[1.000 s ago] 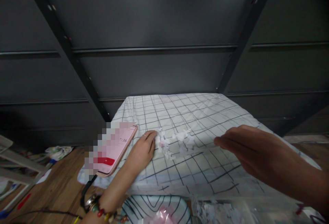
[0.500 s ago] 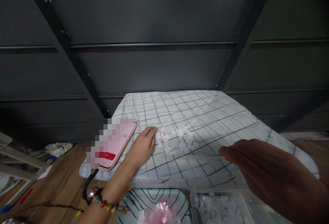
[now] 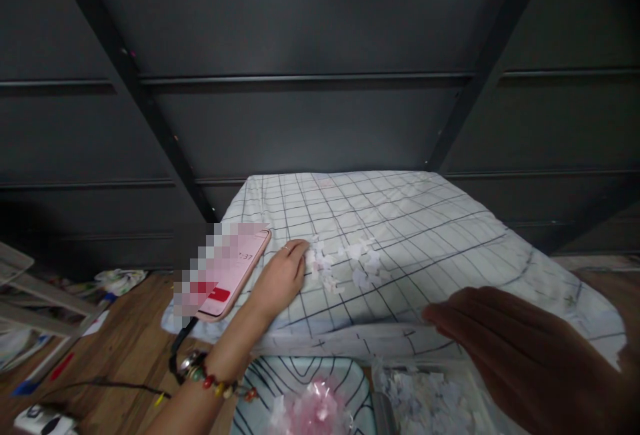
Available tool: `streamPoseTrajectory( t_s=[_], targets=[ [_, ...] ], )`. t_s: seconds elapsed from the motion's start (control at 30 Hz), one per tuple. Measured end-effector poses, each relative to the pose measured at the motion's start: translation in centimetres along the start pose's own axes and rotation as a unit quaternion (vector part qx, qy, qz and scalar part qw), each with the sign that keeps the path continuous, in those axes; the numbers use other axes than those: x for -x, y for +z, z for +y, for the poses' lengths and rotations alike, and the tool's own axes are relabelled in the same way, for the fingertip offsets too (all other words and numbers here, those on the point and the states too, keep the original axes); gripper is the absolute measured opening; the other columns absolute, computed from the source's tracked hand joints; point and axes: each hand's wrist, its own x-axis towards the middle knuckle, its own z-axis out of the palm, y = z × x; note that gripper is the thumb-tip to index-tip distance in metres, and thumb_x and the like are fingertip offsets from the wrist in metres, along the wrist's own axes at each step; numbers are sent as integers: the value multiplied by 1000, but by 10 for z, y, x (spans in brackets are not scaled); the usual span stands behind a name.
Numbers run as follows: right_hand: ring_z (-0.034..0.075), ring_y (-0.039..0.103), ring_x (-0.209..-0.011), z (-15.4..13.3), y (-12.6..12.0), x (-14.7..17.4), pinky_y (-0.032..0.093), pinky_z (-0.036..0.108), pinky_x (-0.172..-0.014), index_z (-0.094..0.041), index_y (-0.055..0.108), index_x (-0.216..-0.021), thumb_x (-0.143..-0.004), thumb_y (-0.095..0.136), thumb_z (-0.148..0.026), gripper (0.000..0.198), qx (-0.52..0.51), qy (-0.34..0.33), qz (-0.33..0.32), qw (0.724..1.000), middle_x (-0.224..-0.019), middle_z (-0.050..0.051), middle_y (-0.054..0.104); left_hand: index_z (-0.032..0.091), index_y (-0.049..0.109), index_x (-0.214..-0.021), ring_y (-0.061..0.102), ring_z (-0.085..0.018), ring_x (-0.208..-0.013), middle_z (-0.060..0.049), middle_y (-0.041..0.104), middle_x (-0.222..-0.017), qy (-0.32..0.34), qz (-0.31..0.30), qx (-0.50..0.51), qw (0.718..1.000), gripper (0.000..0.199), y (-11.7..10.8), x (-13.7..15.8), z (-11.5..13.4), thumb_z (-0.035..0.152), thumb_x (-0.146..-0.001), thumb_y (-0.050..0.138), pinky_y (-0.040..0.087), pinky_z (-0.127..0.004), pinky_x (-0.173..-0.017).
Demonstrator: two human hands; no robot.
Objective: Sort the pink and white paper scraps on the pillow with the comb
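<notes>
My left hand [image 3: 280,277] lies on the white checked cloth [image 3: 345,198], wearing a ring, its fingers stretched and close together. The fingertips reach the edge of a small heap of torn white paper scraps [image 3: 324,266]. Just right of that heap lies a second cluster of paper scraps [image 3: 367,265]. My right hand [image 3: 505,348] is raised in the near right, over the corner of a clear plastic box [image 3: 475,385]. Its fingers extend leftward, side by side, with nothing visible in them. More paper pieces [image 3: 427,398] fill the box.
A pink-cased phone [image 3: 240,275] with a cable lies left of my forearm. In front of the table sit a blue line-patterned tray [image 3: 260,382] and a pink item in clear wrap [image 3: 317,412]. Dark panels [image 3: 300,128] stand behind. A power strip [image 3: 45,420] lies on the floor.
My right hand has dropped slightly toward the box. The left hand stays at the paper scraps. The view has shifted a little.
</notes>
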Motion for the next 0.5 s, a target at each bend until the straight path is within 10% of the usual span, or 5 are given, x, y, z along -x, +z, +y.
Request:
streamPoseTrajectory(
  t_s=[0.27, 0.5],
  targets=[
    [19, 59, -60, 45, -2, -3, 51, 32, -56, -22, 54, -95, -83, 37, -10, 24, 60, 51, -4, 997, -70, 4, 64, 11, 52, -116, 54, -22, -109, -13, 55, -119, 2, 0, 10, 1000, 35, 0, 0, 1, 13, -87, 32, 44, -39, -97],
    [19, 64, -75, 120, 63, -19, 52, 32, -68, -16, 61, -90, -87, 39, -16, 21, 18, 86, 9, 996, -80, 7, 69, 12, 52, -116, 54, -22, -108, -12, 55, -118, 7, 9, 8, 1000, 35, 1, 0, -1, 13, -88, 32, 44, -39, -97]
  ],
)
